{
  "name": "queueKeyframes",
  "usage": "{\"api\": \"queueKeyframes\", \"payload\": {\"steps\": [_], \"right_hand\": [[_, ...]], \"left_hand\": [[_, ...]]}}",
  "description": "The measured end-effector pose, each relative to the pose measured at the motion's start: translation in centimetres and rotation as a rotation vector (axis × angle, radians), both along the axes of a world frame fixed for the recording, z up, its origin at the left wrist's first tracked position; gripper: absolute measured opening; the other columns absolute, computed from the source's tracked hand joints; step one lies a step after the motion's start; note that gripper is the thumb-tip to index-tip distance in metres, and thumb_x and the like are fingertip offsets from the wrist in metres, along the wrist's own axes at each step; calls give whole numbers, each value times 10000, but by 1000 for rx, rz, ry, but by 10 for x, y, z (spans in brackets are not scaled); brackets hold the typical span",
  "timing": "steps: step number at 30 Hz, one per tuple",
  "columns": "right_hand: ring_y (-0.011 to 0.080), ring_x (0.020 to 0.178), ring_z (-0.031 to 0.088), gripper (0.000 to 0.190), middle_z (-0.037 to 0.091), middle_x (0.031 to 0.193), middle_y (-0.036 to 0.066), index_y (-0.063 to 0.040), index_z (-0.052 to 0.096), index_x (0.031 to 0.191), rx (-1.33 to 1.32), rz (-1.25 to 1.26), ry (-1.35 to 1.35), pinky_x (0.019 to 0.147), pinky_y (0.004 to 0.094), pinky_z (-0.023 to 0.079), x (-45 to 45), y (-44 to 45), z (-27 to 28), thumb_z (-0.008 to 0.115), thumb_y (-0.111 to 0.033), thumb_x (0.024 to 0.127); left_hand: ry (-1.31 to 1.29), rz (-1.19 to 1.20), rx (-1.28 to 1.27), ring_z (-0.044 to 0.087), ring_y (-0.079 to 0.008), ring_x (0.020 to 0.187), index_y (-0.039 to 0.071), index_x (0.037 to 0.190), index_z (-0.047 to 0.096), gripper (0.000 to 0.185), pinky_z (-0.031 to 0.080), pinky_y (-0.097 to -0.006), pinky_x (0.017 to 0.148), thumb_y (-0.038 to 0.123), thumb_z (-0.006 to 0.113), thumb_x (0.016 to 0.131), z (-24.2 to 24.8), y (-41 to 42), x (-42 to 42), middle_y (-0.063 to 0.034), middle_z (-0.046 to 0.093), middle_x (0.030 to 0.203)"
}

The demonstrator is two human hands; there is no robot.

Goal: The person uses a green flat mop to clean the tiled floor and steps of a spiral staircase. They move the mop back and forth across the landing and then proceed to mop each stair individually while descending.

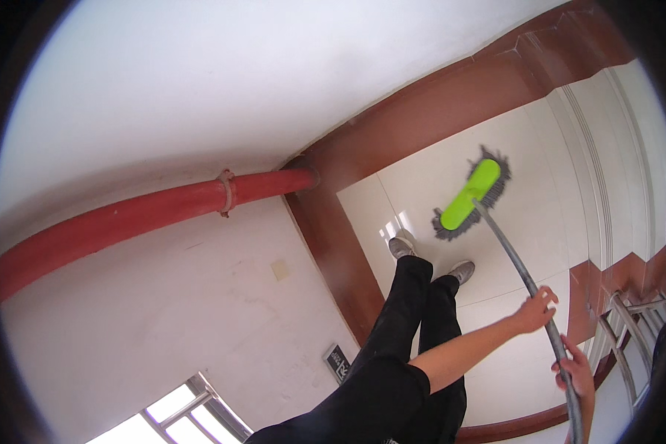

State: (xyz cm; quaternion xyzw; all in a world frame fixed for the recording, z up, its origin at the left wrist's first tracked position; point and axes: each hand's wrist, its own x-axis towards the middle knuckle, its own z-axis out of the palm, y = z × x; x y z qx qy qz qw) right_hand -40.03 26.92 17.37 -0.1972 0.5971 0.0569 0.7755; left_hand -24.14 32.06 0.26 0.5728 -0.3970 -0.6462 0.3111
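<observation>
A push broom with a bright green head (472, 194) and dark gray bristles rests on the pale tiled floor (524, 233), in front of the person's shoes. Its long gray handle (510, 250) runs back toward the lower right. My left hand (535, 311) is on the middle of the handle, some of its fingers slightly lifted. Farther up, near the picture's lower right, my right hand (576, 369) is wrapped around the same handle.
Stairs (594, 144) with grooved edges lie at the right, beside a metal railing (624, 333). A red pipe (183, 202) runs along the wall at the left. Reddish-brown skirting and floor border (410, 130) edge the landing. A barred window (183, 410) is at lower left.
</observation>
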Motion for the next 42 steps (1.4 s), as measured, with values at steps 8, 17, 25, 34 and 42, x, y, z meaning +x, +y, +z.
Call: {"api": "queueKeyframes", "payload": {"steps": [8,17,25,34,42], "right_hand": [[73,403,439,212,519,578,18,-13,553,1065,-76,119,110,355,205,342,-60,71,37,568,-116,880],[107,411,473,685,493,642,36,-108,226,1429,111,322,-322,388,229,400,140,74,16,520,-28,816],[178,441,548,560,524,657,75,-122,284,1392,-149,660,-721,444,303,465,384,97,-131,466,-151,863],[98,490,458,428,524,730,37,-151,498,1279,4,811,-558,457,230,393,408,-65,-106,462,-102,856],[63,428,438,385,533,719,60,-85,483,1266,-83,255,-259,387,167,349,279,-109,-38,486,-111,882]], "left_hand": [[124,-154,-154,499,-295,714,-2,737,486,198,425,-393,663,147,495,867,57,36,-20,-149,438,855],[-189,-111,-111,481,-318,1021,88,1012,483,336,422,-366,851,2,592,707,82,126,196,-143,413,1084],[-656,582,-22,515,-308,830,69,850,507,240,419,-382,741,-10,623,655,-24,182,360,-117,501,815],[-809,602,-146,535,-305,914,139,850,563,390,449,-357,764,-36,708,532,-44,51,368,-86,514,942],[-618,41,-118,555,-360,795,117,780,540,203,467,-439,657,-13,620,646,-42,-80,278,-125,491,903]]}}
